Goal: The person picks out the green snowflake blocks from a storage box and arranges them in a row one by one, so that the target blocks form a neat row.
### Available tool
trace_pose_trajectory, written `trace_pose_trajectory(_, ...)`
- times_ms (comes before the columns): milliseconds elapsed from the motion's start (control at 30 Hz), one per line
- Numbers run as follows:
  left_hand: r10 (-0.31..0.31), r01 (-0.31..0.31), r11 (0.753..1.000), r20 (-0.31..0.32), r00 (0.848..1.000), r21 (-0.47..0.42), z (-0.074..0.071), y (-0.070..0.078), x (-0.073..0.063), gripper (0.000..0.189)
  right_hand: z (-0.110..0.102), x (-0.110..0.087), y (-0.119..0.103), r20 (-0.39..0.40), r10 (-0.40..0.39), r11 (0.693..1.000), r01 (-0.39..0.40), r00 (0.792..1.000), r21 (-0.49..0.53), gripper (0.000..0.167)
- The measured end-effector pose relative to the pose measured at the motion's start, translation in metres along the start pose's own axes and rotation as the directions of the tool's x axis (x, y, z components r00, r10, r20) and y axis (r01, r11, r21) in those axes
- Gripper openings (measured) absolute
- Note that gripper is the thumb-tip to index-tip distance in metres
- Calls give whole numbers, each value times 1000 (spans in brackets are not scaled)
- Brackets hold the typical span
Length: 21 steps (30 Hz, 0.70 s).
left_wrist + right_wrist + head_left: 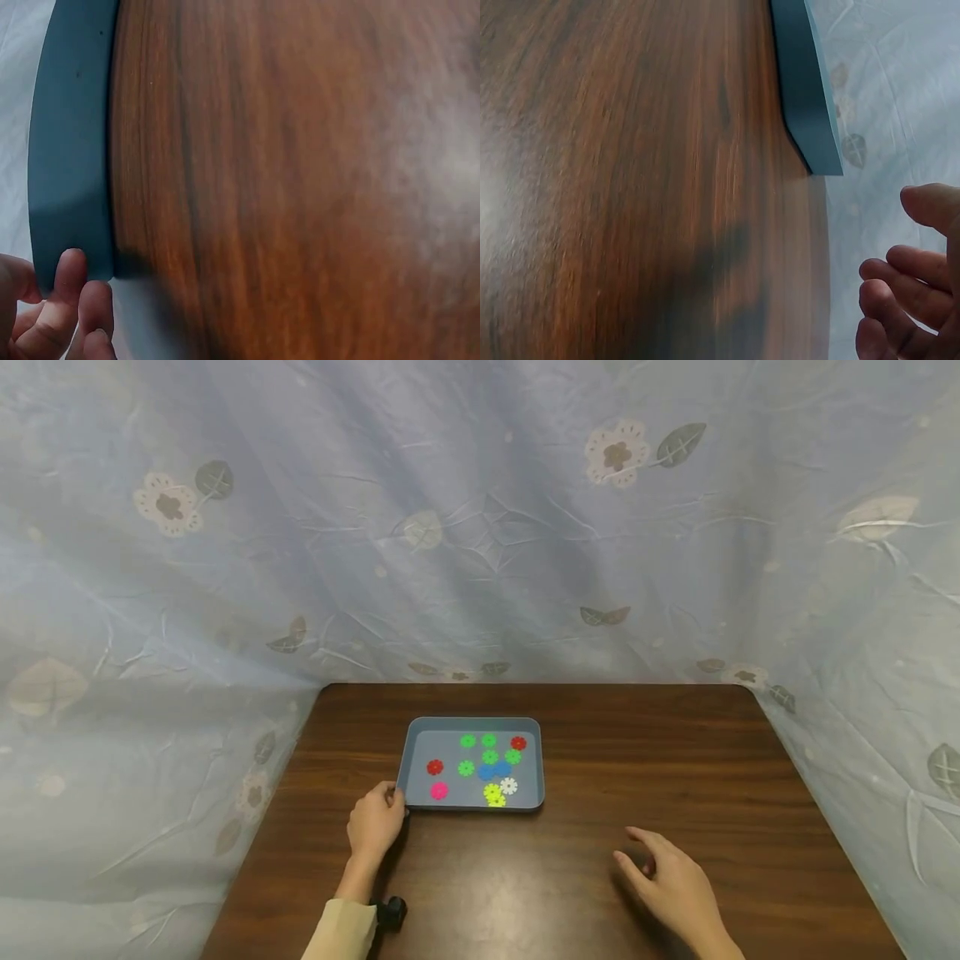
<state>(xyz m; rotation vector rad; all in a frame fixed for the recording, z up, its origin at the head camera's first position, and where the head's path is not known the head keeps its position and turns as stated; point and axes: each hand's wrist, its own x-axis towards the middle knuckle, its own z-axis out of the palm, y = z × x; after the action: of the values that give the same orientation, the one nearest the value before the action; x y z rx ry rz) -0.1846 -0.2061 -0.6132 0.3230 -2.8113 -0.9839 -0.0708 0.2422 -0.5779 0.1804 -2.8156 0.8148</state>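
Note:
A shallow grey-blue tray (472,724) lies on the table with several flat, notched plastic discs in it. Green discs (490,757), a pink disc (438,791), a white disc (508,786), and red, blue and yellow ones lie scattered, some overlapping. My left hand (375,820) grips the tray's near left corner; the left wrist view shows its fingertips (71,270) against the outer wall (71,150). To the right of the tray and apart from it, my right hand (671,881) hovers with loosely bent fingers and nothing between them. The tray's wall (810,90) also appears in the right wrist view.
Brown wood-grain table (675,752) with rounded far corners. A pale patterned curtain (480,527) hangs behind it and along both sides. On the left wrist sits a black strap device (392,912), below a cream sleeve (341,931).

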Motion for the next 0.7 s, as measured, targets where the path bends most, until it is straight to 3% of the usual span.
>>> trace_pose_trajectory(267, -11, 10, 1000, -14, 1000, -11, 4, -2, 1, 32, 12, 19, -6, 22, -35, 997, 33, 999, 64, 44)
trace_pose_trajectory(700, -35, 35, 999, -19, 999, -12, 4, 1, -1, 31, 34, 74, -32, 70, -52, 992, 44, 996, 115, 43)
